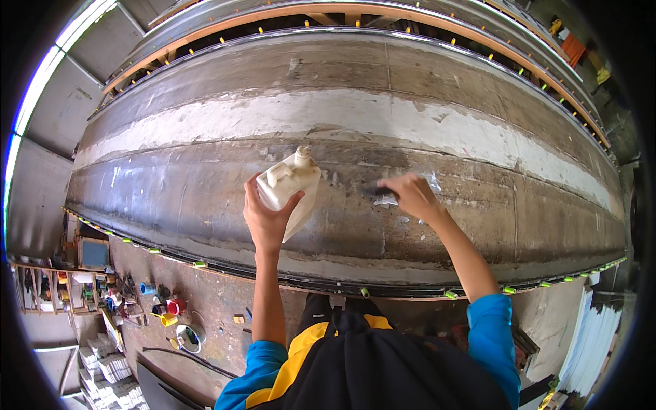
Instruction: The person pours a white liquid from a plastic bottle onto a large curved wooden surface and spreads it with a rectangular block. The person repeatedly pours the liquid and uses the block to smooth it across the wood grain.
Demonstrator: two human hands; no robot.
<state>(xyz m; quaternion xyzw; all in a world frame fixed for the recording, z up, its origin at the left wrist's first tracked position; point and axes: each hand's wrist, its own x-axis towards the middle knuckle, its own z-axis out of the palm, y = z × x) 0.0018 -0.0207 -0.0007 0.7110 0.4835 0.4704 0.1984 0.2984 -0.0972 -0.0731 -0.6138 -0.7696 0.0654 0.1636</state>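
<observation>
My left hand point(263, 222) grips an off-white plastic jug point(298, 183) by its sides, fingers on one face and thumb on the other. The jug is tilted over the large brown curved panel point(342, 239), its narrow neck pointing away from me. To its right, my right hand point(412, 196) is closed round a small dark tool point(380, 190), low over the panel. Motion blurs that tool, and its kind cannot be made out. Shiny whitish wet-looking patches point(387, 201) lie on the panel beside and beneath this hand.
A broad white band point(328, 113) crosses the panel's far half. Green clips point(365, 293) line its near edge, in front of my body. Beyond it runs an orange-brown beam point(328, 9). On the floor at lower left stand several pots and a white bucket point(190, 337), near shelves.
</observation>
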